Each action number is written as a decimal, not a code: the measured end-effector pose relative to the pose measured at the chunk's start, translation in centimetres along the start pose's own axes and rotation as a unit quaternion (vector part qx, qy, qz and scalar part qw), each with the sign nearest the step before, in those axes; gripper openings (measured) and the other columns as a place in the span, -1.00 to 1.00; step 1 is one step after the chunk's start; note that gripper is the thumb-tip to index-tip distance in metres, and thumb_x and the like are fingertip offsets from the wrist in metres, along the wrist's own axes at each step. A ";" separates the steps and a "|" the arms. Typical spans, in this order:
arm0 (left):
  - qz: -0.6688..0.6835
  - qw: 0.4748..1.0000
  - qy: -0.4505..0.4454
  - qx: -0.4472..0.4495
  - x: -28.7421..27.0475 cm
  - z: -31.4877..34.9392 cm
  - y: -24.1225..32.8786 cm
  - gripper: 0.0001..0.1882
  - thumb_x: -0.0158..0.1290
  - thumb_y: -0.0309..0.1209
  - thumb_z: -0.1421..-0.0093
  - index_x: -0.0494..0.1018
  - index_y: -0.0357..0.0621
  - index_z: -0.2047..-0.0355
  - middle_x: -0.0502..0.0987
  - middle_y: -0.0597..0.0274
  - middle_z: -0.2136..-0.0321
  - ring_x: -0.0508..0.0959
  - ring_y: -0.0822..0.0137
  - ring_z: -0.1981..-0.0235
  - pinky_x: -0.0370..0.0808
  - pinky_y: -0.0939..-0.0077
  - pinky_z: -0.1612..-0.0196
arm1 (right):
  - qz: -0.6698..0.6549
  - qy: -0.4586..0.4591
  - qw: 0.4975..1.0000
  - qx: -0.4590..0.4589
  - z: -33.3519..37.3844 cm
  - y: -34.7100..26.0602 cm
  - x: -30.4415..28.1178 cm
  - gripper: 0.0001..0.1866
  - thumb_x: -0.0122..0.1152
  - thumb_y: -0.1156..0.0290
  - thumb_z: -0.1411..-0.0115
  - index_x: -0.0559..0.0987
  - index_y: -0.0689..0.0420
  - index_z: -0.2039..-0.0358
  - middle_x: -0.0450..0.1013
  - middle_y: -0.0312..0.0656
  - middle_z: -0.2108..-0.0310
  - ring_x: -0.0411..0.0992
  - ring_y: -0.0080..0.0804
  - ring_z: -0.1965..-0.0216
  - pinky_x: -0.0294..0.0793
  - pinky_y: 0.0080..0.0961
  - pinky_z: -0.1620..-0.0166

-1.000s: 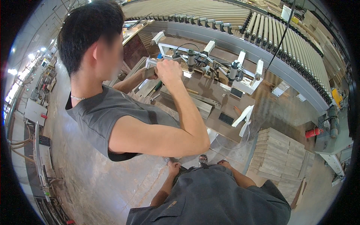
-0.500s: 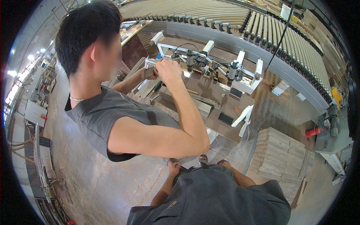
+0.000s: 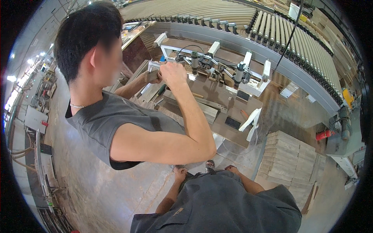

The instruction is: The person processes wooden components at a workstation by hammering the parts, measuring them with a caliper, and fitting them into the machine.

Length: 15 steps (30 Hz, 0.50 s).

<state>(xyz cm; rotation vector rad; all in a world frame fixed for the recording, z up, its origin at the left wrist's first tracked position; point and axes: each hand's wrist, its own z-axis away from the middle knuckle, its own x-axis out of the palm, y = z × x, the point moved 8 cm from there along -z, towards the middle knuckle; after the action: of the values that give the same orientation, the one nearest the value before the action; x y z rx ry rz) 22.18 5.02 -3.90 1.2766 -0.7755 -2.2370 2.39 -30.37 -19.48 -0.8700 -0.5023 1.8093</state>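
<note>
My left hand point(image 3: 180, 174) is low in front of my dark shirt, its fingers curled in; anything inside them is hidden. On the other side of the shirt, my right hand point(image 3: 232, 169) shows only in part, and its fingers are too hidden to read. Both hands stay near my body, away from the bench. At my left a co-worker in a grey sleeveless top point(image 3: 143, 118) holds a small wooden block point(image 3: 152, 76) and a silver caliper point(image 3: 154, 66) against it.
A brown workbench point(image 3: 221, 99) carries clamps, wood strips point(image 3: 208, 112), a dark flat device point(image 3: 232, 123) and a white bracket point(image 3: 251, 120). Behind it runs a roller conveyor point(image 3: 289, 42). Stacked boards point(image 3: 289, 159) stand at the right, with a red extinguisher point(image 3: 323, 134) beyond.
The co-worker's head and hands have shifted slightly left and down in view, the caliper still at the block. My own hands look the same.
</note>
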 end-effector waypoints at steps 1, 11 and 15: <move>0.001 1.000 -0.001 0.001 0.1 -0.1 0.1 -0.69 0.03 -0.12 -0.10 0.52 -0.06 0.31 0.57 0.24 0.52 0.56 0.32 0.40 0.46 0.45 0.27 | 0.000 0.002 1.000 0.001 0.2 -0.1 -0.2 -0.57 0.09 -0.08 0.00 0.57 -0.06 0.25 0.47 -0.21 0.21 0.42 -0.27 0.14 0.38 -0.39 0.05; 0.034 0.998 -0.022 -0.051 1.0 -0.6 -2.6 -0.72 0.03 -0.16 -0.09 0.53 -0.05 0.32 0.56 0.23 0.52 0.55 0.33 0.42 0.46 0.45 0.29 | 0.086 -0.012 0.996 -0.003 2.6 -4.6 -1.1 -0.65 -0.12 0.04 -0.13 0.55 -0.14 0.20 0.46 -0.24 0.18 0.39 -0.32 0.12 0.39 -0.41 0.06; 0.025 0.999 -0.003 -0.040 0.1 0.2 -0.7 -0.75 0.05 -0.19 -0.08 0.53 -0.09 0.37 0.55 0.25 0.54 0.54 0.33 0.44 0.46 0.45 0.30 | 0.105 -0.026 0.994 -0.016 1.9 -3.1 -0.5 -0.64 -0.08 0.02 -0.12 0.56 -0.13 0.21 0.45 -0.24 0.18 0.40 -0.32 0.12 0.38 -0.41 0.05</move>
<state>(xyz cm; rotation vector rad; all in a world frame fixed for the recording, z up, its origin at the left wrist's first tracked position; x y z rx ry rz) 21.92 5.55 -4.39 1.2017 -0.7040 -2.2099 2.96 -29.53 -15.91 -0.9283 -0.4883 2.0242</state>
